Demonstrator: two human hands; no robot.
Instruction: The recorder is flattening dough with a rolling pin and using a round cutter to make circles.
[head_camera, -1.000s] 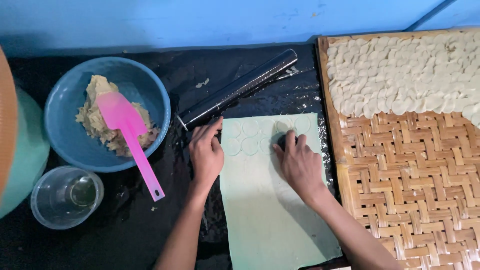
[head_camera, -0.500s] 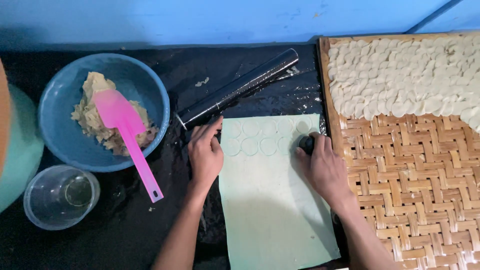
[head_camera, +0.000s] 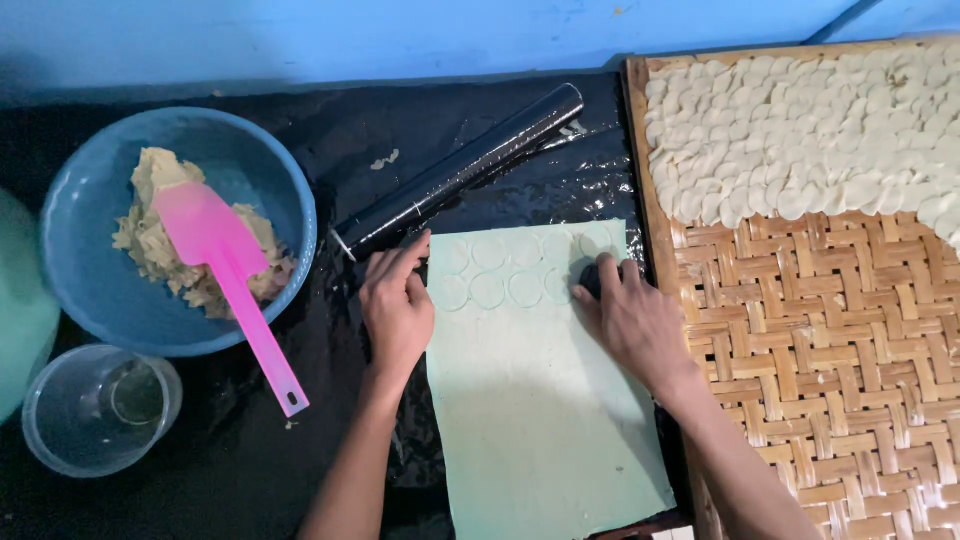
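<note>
A pale green rolled-out sheet of dough (head_camera: 540, 410) lies on the black work surface, with several round cut marks along its far end. My right hand (head_camera: 630, 320) presses a small dark round cutter (head_camera: 591, 280) into the sheet near its far right corner. My left hand (head_camera: 397, 305) lies flat on the sheet's left edge, fingers apart, holding nothing. A black rolling pin (head_camera: 460, 170) rests diagonally just beyond both hands.
A woven bamboo tray (head_camera: 840, 360) on the right carries many pale dough rounds (head_camera: 800, 130) at its far end. To the left, a blue bowl (head_camera: 70, 200) holds lumpy dough and a pink spatula (head_camera: 230, 270). A clear plastic cup (head_camera: 95, 410) stands in front of it.
My right hand has moved with the cutter along the far end of the sheet, first right, then slightly back and nearer. More round marks show. My left hand has stayed put.
</note>
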